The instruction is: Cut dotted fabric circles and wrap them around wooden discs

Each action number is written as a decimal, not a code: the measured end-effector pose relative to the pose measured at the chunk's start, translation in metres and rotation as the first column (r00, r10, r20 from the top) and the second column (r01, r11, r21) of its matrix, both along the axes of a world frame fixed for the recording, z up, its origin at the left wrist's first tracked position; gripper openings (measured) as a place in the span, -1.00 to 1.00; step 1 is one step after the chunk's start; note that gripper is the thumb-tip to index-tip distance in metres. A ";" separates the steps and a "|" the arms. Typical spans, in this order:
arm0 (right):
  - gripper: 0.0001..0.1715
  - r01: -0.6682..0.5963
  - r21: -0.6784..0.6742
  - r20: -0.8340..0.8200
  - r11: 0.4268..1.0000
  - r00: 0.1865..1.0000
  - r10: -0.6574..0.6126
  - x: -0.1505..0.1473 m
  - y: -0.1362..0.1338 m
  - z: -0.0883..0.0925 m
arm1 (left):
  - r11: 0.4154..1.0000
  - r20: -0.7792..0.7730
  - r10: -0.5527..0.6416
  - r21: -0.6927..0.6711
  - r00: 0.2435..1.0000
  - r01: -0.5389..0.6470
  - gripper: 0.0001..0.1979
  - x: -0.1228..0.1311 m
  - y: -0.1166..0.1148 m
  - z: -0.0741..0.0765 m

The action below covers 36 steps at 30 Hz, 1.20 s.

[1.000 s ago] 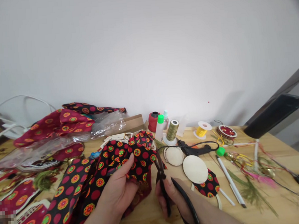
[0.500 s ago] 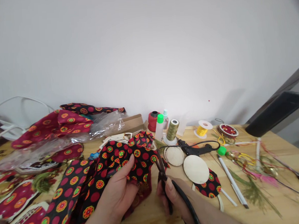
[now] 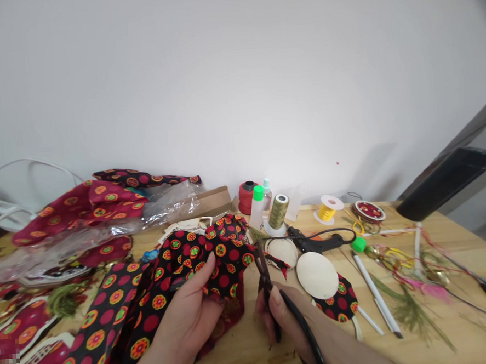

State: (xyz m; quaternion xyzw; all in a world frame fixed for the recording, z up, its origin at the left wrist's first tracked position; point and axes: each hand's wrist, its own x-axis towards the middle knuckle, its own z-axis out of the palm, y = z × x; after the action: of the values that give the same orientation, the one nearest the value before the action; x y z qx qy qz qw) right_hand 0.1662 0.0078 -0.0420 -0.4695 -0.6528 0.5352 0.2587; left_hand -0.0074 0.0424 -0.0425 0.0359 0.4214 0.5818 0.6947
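Note:
My left hand is closed on black fabric printed with red dots and orange-green flowers, thumb on top. The cloth trails down to the left, and some dark red cloth shows beneath it. My right hand grips black-handled scissors, blades pointing up and away from me, close beside the fabric's right edge. How far the blades are parted is hard to tell. A thin fabric scrap lies across a pale round disc right of the blades. Another pale disc rests partly over a patterned fabric round.
Behind my hands stand an olive thread spool, a red thread cone and a green-capped bottle. A black glue gun and a white pen lie right. Plastic wrap and decorated pieces crowd the left.
A fabric scrap has come away from the cloth's right edge and now lies on the disc. The scissor blades have shifted slightly right, away from the cloth. The view has moved a little.

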 end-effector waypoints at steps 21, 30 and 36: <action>-0.56 -0.229 0.002 0.799 0.973 0.586 0.137 0.006 -0.013 0.034 | 0.986 0.031 0.135 0.096 0.990 -0.138 -0.66 -0.012 0.007 0.007; -0.57 -0.261 0.122 0.792 0.958 0.607 0.064 0.002 -0.035 0.030 | 0.993 0.046 0.013 0.119 0.999 -0.018 -0.71 -0.008 -0.003 0.011; -0.69 0.051 0.328 0.184 0.943 0.976 -0.117 0.009 0.007 0.049 | 0.982 0.033 -0.134 0.139 0.990 0.128 -0.72 -0.003 -0.010 0.013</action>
State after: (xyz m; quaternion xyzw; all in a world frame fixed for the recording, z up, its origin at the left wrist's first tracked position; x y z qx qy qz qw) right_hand 0.1752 0.0145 0.0073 -0.5003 -0.7333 0.3600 0.2872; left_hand -0.0101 0.0322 -0.0295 0.0989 0.3626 0.5629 0.7362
